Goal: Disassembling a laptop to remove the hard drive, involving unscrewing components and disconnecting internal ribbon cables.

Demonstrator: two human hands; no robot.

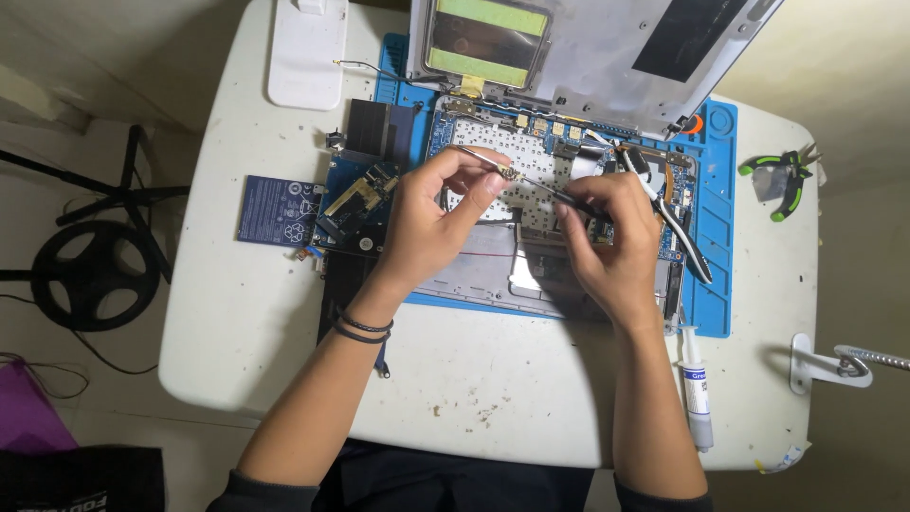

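Both forearms reach over the white table (284, 313) to an opened laptop (531, 237) on a blue mat (716, 237). Left hand (427, 223) pinches a tiny metal part (509, 173); right hand (611, 242) grips a thin tool (559, 194) (fingers closed around it).
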